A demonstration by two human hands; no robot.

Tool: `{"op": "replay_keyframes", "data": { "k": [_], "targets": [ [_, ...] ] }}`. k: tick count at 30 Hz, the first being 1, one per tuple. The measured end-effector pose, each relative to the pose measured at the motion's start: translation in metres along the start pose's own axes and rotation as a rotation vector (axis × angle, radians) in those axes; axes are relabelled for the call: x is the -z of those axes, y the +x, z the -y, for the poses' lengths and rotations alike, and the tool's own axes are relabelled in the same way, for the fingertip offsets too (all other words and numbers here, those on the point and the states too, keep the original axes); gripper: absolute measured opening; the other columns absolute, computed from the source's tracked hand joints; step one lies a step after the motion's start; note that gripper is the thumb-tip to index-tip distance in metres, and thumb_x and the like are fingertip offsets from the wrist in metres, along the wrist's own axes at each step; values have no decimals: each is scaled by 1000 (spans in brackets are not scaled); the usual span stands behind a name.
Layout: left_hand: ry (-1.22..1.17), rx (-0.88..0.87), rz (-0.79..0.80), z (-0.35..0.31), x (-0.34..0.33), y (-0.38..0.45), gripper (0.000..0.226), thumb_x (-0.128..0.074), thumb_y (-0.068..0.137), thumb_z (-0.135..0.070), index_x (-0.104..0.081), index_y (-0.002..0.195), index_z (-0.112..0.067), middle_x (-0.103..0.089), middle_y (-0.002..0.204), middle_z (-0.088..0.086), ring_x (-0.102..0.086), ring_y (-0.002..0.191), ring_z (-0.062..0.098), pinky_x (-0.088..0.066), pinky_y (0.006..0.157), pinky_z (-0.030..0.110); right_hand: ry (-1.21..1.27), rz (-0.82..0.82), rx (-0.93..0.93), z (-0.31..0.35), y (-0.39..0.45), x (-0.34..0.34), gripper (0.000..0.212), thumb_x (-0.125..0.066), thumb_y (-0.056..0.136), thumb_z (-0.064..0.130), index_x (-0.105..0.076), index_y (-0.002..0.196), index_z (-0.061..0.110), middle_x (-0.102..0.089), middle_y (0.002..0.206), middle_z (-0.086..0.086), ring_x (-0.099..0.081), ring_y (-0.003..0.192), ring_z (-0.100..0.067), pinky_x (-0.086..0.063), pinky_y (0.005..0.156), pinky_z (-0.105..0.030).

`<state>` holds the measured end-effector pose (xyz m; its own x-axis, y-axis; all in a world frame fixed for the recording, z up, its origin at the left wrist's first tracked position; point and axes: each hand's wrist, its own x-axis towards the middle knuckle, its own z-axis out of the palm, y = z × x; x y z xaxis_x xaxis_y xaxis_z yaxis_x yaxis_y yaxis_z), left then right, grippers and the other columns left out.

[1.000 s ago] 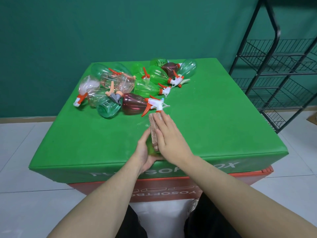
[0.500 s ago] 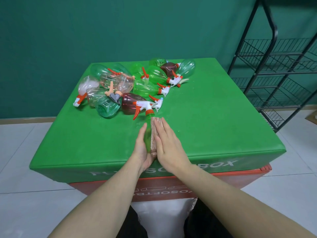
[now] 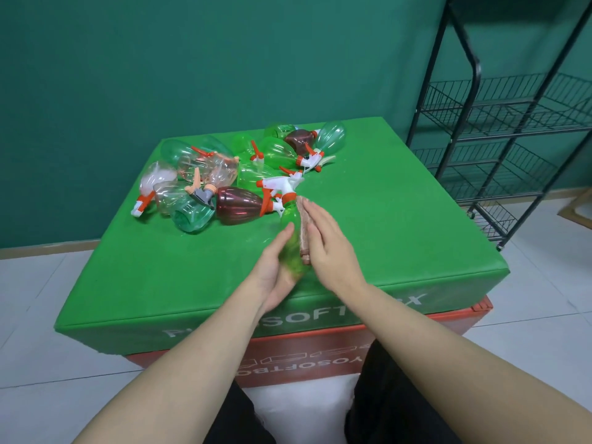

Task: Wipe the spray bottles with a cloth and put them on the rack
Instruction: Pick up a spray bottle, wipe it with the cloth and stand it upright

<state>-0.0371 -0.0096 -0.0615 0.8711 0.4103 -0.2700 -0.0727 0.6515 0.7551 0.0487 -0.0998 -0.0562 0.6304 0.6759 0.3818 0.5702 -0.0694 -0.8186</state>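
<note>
Since half a second ago the bottle [image 3: 290, 233] is showing more between the palms. Left hand [image 3: 275, 267] is cradling its base, fingers nearly straight; right hand [image 3: 326, 248] is pressing the cloth [image 3: 302, 232] flat against it. Bottle's axis is running toward upper centre; rack [image 3: 499, 129] is standing at right, nearer the right hand.

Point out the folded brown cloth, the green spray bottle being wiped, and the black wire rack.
Folded brown cloth [image 3: 303, 228]: head view, on its exposed folded edge.
Green transparent plastic spray bottle [image 3: 290, 216]: head view, on its upper body below the orange collar.
Black wire rack [image 3: 499, 113]: head view, on its upper shelf mesh.
</note>
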Motion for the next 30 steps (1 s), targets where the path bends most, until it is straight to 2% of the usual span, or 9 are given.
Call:
{"op": "replay_keyframes", "data": {
  "k": [4,7,12,15,18,21,24,28,30],
  "targets": [
    [-59,-38,-12,3,-17,0,31,-62,91,-32,-81,103,-10,-75,109,13,-69,93,20,-50,98,37,219,-78,-261,10,13,10,33,-41,106,25,-71,118,32,-72,110,7,-62,97,0,-48,83,-25],
    [-51,-98,-73,6,-33,1,46,-71,86,-35,-71,122,-7,-75,113,12,-72,95,20,-53,96,36,403,-212,-415,18,17,16,37,-44,103,17,-59,70,23,-60,71,6,-52,64,-4,-41,65,-31],
    [-24,-124,-153,6,-53,-2,63,-76,80,-47,-66,131,-12,-75,119,12,-73,103,24,-55,87,37,904,-229,-658,25,9,10,35,-46,99,34,-75,84,20,-76,93,-7,-70,90,-23,-55,92,-46],
    [-22,-150,-210,13,-60,-2,79,-85,70,-49,-57,138,-21,-74,124,10,-74,108,25,-59,80,36,1158,-242,-717,30,2,12,40,-38,104,31,-75,94,19,-76,100,-10,-72,93,-27,-55,90,-40],
    [164,-239,-285,19,-56,-1,77,-86,66,-52,-54,132,-32,-74,122,2,-74,105,19,-55,88,37,1262,-225,-794,25,-3,14,55,-28,108,43,-67,127,10,-73,120,-14,-70,111,-32,-51,104,-45],
    [420,-300,-327,17,-49,-1,100,-77,50,-69,-47,138,-32,-67,124,-8,-67,112,14,-48,99,36,1228,-150,-885,18,-7,16,73,-17,106,59,-65,131,10,-71,123,-14,-67,117,-33,-45,110,-49],
    [580,-330,-319,14,-45,2,86,-79,52,-67,-46,127,-40,-66,119,-15,-63,110,2,-47,96,29,1149,-159,-921,16,-7,21,67,-20,108,55,-69,117,10,-77,106,-12,-73,99,-27,-56,92,-40],
    [716,-380,-281,12,-46,11,70,-88,80,-23,-42,131,-33,-62,115,-21,-59,97,-18,-44,88,9,977,-189,-926,3,-3,29,47,-34,110,41,-69,105,10,-78,79,-5,-75,72,-20,-59,66,-32],
    [780,-386,-289,10,-48,18,69,-86,82,-15,-43,134,-29,-60,116,-20,-58,100,-12,-45,100,18,898,-194,-923,-3,-2,37,41,-39,109,39,-67,105,10,-77,75,-4,-74,67,-19,-61,64,-32]
  ]
}}
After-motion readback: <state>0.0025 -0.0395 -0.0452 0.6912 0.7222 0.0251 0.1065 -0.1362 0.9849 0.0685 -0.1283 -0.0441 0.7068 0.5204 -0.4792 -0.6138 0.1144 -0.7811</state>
